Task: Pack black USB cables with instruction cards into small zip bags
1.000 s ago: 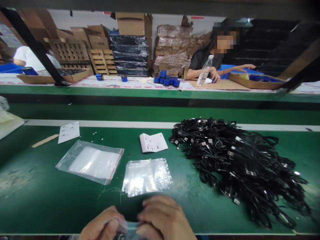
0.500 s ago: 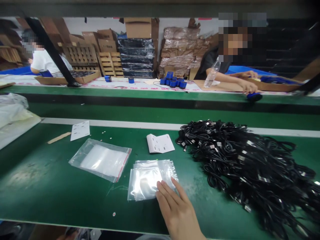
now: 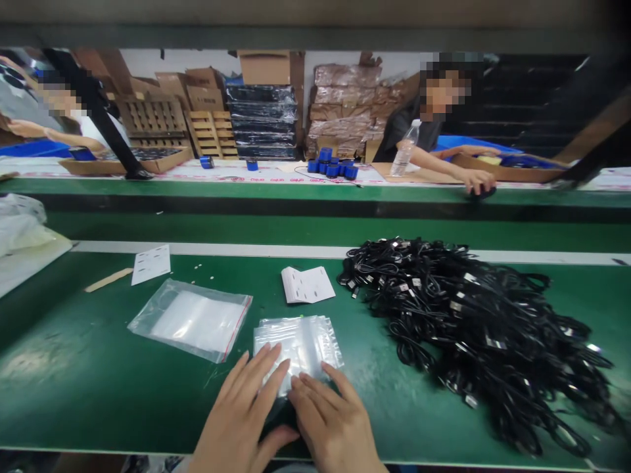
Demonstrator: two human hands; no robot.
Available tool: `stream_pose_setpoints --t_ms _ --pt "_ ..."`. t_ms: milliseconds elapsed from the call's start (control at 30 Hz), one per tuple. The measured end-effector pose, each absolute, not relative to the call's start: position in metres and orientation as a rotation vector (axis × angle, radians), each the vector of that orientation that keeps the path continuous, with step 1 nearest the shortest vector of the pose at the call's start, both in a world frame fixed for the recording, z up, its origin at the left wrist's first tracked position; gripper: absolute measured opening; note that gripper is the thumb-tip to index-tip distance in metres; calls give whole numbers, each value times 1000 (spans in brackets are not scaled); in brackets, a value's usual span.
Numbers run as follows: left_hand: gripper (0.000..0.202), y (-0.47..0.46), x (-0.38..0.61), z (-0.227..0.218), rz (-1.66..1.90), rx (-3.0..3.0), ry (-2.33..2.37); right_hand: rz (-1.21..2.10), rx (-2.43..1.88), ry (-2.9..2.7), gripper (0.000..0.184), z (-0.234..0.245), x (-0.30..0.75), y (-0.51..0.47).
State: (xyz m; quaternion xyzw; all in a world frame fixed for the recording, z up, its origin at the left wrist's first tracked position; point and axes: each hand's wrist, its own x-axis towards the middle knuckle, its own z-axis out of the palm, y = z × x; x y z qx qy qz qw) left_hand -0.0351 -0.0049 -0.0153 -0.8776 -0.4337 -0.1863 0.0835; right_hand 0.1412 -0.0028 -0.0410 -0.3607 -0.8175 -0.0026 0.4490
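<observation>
My left hand (image 3: pixel 240 410) and my right hand (image 3: pixel 331 420) lie side by side on the near edge of a stack of small clear zip bags (image 3: pixel 298 341) on the green table (image 3: pixel 89 387). Both have their fingers stretched out flat on the plastic. To the left lies a larger clear bag with a red zip line (image 3: pixel 192 320). A big heap of coiled black cables (image 3: pixel 473 328) fills the right side. Just beyond the stack sits a folded white sticker sheet (image 3: pixel 306 285).
A second white sheet (image 3: pixel 150 264) and a wooden stick (image 3: pixel 108 280) lie at the far left, with white plastic (image 3: pixel 20 230) at the table's left end. Across the far bench, a person reaches an arm (image 3: pixel 461 176) forward beside a water bottle (image 3: pixel 404 152) and blue parts (image 3: pixel 332 164).
A second ago both hands were pinching a small bag at the table's near edge. Then the right hand reached onto the bag stack; now the left hand has joined it flat on the stack.
</observation>
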Motion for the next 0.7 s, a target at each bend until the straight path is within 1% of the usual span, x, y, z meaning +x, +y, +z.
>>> stream_pose_setpoints --t_ms 100,167,233,267,333,367,400,433,467,533,633,700 --pt "36 2 -25 -22 -654 -2626 -1242 151 -853 -1991 22 -36 146 -4" --pt "34 0 -26 -25 -745 -2595 -1261 292 -942 -1922 21 -30 152 -5" --pt "35 -2 -29 -26 -778 -2570 -1298 550 -1154 -1799 12 -24 158 -6" --pt "37 -3 -32 -27 -787 -2564 -1306 761 -1249 -1722 11 -22 160 -6" --pt "40 -5 -35 -29 -794 -2562 -1286 1303 -1301 -1543 32 -18 161 -3" --pt "40 -5 -36 -30 -791 -2567 -1272 1557 -1263 -1442 39 -17 160 -1" --pt "41 -5 -37 -31 -787 -2573 -1262 1751 -1217 -1345 42 -16 158 1" --pt "42 -6 -37 -32 -777 -2584 -1256 1875 -1185 -1270 43 -15 157 3" --pt "43 -6 -36 -32 -763 -2591 -1253 1936 -1176 -1229 43 -14 155 4" --pt "47 -11 -35 -29 -685 -2570 -1283 1938 -1213 -1223 38 -14 154 7" --pt "43 -24 -32 -20 -560 -2487 -1330 1777 -1303 -1274 27 -15 156 8" --pt "36 -34 -30 -14 -656 -2459 -1418 1658 -1327 -1335 18 -17 156 8"
